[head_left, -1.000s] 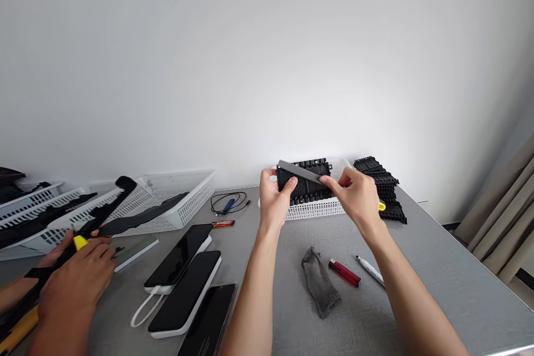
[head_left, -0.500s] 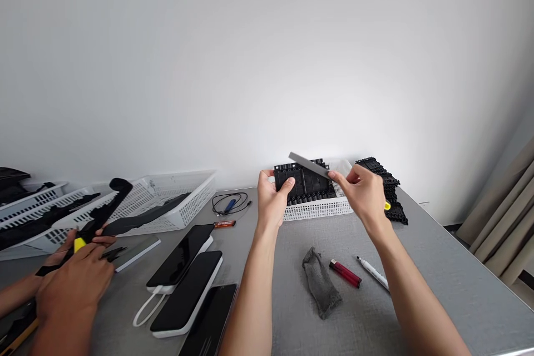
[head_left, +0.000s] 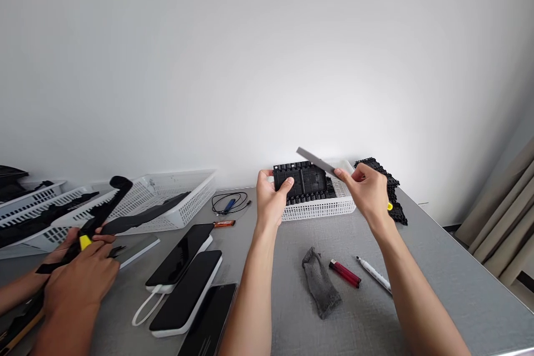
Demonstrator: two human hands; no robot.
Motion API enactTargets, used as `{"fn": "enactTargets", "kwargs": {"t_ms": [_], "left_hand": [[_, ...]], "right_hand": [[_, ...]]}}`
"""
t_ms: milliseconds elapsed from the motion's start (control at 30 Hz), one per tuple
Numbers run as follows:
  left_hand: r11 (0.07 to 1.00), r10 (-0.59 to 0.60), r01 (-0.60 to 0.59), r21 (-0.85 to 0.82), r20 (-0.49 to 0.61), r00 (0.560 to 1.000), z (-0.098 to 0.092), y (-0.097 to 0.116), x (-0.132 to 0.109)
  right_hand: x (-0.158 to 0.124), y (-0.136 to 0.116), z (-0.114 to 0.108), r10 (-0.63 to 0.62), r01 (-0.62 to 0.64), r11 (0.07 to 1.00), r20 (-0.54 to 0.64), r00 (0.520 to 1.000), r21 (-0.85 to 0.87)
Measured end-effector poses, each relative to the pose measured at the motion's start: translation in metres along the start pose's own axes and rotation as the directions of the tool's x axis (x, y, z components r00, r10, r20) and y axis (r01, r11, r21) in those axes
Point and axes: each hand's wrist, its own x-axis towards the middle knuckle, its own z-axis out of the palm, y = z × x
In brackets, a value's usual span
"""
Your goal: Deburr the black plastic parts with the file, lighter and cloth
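My left hand (head_left: 271, 200) is closed on the left end of a black ridged plastic part (head_left: 306, 181), holding it up over a white mesh basket (head_left: 319, 208). My right hand (head_left: 367, 192) pinches a thin grey flat strip (head_left: 317, 161), which slants up to the left just above the part's right end. A yellow bit shows behind my right hand; what it belongs to is hidden.
A stack of black ridged parts (head_left: 390, 194) lies right of the basket. On the grey table (head_left: 438, 283) lie a grey cloth (head_left: 321, 283), a red lighter (head_left: 344, 273), a white marker (head_left: 374, 274), several phones (head_left: 186, 289) and a cable (head_left: 229, 203). Another person's hands (head_left: 81, 275) work a black part at left by white baskets (head_left: 167, 200).
My right hand drew the grey strip up and to the right, off the face of the black part. My left hand and the part stayed nearly still.
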Motion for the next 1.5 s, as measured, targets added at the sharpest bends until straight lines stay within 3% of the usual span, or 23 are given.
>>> {"fn": "enactTargets", "kwargs": {"t_ms": [167,500,700,833,1067,1267,1400,1500], "left_hand": [[1.0,0.015,-0.014,-0.006,0.052,0.999,0.002,0.002,-0.004],[0.999,0.021,-0.023,0.042,0.048,0.999,-0.003,-0.003,0.002],[0.981,0.057,-0.081,0.178,0.138,0.989,0.004,-0.01,-0.004],[0.957,0.065,-0.12,0.264,0.208,0.976,0.01,-0.01,-0.013],[0.975,0.031,-0.083,0.205,0.246,0.969,0.003,-0.005,-0.009],[0.99,-0.035,0.01,0.144,0.177,0.984,-0.006,-0.004,0.0],[0.996,-0.034,0.019,0.09,0.177,0.984,-0.003,-0.002,-0.003],[0.991,-0.001,-0.022,0.13,0.171,0.985,-0.003,-0.003,-0.005]], "right_hand": [[-0.008,-0.011,0.01,-0.018,0.019,1.0,0.093,0.995,-0.008],[0.011,0.017,-0.001,0.107,-0.107,0.99,0.001,0.994,0.089],[0.0,-0.002,0.008,0.067,-0.092,0.98,0.149,0.987,0.174],[-0.008,-0.014,0.016,0.072,-0.094,0.985,0.147,0.987,0.144],[0.002,0.002,0.012,0.09,-0.159,0.949,0.249,0.964,0.272],[0.009,0.01,0.007,0.174,-0.319,0.834,0.335,0.926,0.45],[0.002,0.002,0.011,0.1,-0.412,0.715,0.501,0.86,0.564],[-0.003,-0.004,0.015,0.06,-0.418,0.683,0.525,0.849,0.599]]}}
